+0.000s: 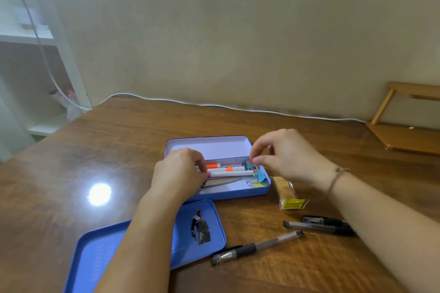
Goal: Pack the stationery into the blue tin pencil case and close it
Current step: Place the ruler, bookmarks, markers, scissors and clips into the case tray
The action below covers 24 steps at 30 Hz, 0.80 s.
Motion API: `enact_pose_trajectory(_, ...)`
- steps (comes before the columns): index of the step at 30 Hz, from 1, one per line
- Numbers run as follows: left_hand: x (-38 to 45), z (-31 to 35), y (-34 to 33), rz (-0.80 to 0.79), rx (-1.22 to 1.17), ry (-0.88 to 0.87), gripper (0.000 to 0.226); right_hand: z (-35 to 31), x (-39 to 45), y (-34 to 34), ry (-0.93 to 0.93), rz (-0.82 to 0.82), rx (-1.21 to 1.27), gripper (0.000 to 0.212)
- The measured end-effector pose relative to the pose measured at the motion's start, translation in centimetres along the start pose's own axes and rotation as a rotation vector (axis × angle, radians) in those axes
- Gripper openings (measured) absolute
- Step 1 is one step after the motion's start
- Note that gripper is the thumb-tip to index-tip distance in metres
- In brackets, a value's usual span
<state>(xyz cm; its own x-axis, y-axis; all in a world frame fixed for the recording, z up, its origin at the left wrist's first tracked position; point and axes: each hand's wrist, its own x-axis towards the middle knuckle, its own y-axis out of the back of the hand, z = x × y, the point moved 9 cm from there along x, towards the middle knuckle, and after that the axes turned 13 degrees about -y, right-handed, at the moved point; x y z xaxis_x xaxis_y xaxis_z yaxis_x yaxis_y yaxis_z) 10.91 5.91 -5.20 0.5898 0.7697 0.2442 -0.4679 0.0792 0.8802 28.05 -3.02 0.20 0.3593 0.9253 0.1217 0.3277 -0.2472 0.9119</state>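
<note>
The blue tin pencil case point(209, 145) lies open at the table's middle. Inside it are white highlighters point(232, 173) with orange and pink bands, a metal blade-like tool point(223, 182) and coloured binder clips point(260, 177). My left hand point(179, 172) rests over the case's left end, its fingertips on the highlighters' ends. My right hand point(283, 153) hovers over the right end and pinches a small pink binder clip point(249, 161). The case's lid point(95, 252), with a figure sticker, lies face-up near me, partly under my left forearm.
Three black gel pens lie on the table: one point(257, 247) below the case and two point(321, 225) at the right beside my right forearm. A yellow-ended packet point(289, 195) sits just right of the case. A white cable point(214, 104) runs along the table's back edge.
</note>
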Motion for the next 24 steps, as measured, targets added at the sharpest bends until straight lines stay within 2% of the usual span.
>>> enact_pose_trajectory(6, 0.0, 0.0, 0.0, -0.005, -0.001, -0.009, 0.009, -0.3, 0.7, -4.1, -0.049, -0.026, -0.108, 0.011)
enact_pose_trajectory(10, 0.0, -0.1, 0.0, -0.006, -0.016, -0.001, 0.013, 0.0, 0.4, -4.1, -0.032, -0.037, -0.151, 0.014)
enact_pose_trajectory(14, -0.1, 0.2, 0.1, -0.019, -0.024, -0.015, 0.007, -0.3, 0.0, -4.1, 0.0, -0.069, -0.202, 0.015)
enact_pose_trajectory(17, -0.2, 0.2, -0.1, -0.08, -0.042, -0.042, 0.012, 0.0, -0.1, -2.7, -0.006, -0.031, -0.201, 0.012)
enact_pose_trajectory(20, -0.7, 0.1, -0.1, -0.187, -0.091, -0.072, 0.026, 1.3, -1.4, 0.9, -0.021, -0.013, -0.084, 0.005)
enact_pose_trajectory(24, -1.1, 0.2, -0.2, -0.255, -0.092, -0.072, 0.037, 4.0, -5.1, 2.0, -0.051, -0.181, -0.073, 0.018)
